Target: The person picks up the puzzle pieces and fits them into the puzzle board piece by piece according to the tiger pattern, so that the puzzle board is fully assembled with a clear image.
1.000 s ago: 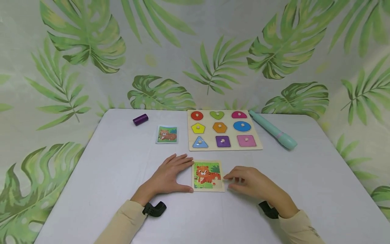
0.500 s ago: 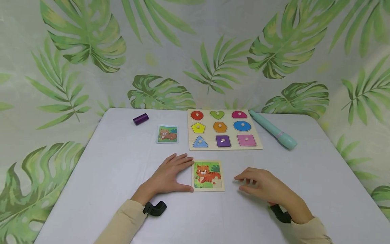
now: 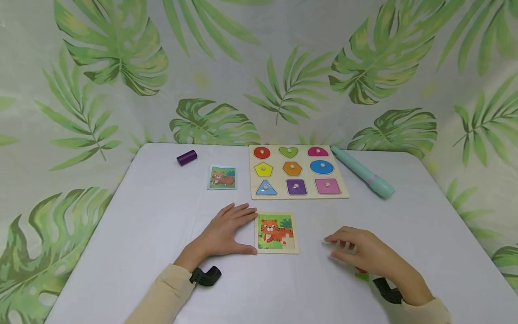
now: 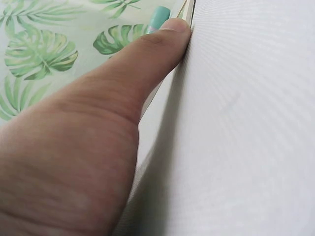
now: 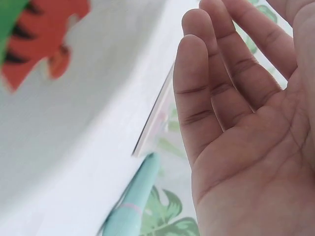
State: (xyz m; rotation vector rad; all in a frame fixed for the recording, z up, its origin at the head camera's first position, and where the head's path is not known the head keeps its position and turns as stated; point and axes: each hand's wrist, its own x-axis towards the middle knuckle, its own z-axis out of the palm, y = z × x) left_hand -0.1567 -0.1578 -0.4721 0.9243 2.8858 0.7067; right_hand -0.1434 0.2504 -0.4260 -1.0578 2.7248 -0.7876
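Note:
A small wooden tiger jigsaw puzzle [image 3: 275, 233] lies flat on the table, with a pale gap at its lower right. My left hand [image 3: 222, 234] rests at its left side, thumb at the lower left corner and fingertips at the upper left. In the left wrist view the thumb [image 4: 162, 37] is extended along the table to the puzzle's edge. My right hand [image 3: 358, 247] hangs to the right of the puzzle, fingers loosely bent and holding nothing. Below it lies a loose orange and green puzzle piece [image 3: 362, 274], partly hidden by the hand; it also shows in the right wrist view.
Behind the puzzle lies a wooden peg board [image 3: 299, 173] with colourful shapes. A tiger picture card [image 3: 222, 178] and a purple cylinder [image 3: 187, 158] are at the back left. A mint-green tapered stick [image 3: 362, 172] lies at the back right. A leaf-patterned cloth [image 3: 214, 121] stands behind the table.
My right hand has moved away from the puzzle's right edge, to the right and slightly nearer me, with the loose piece coming into view beneath it. The left hand stays put.

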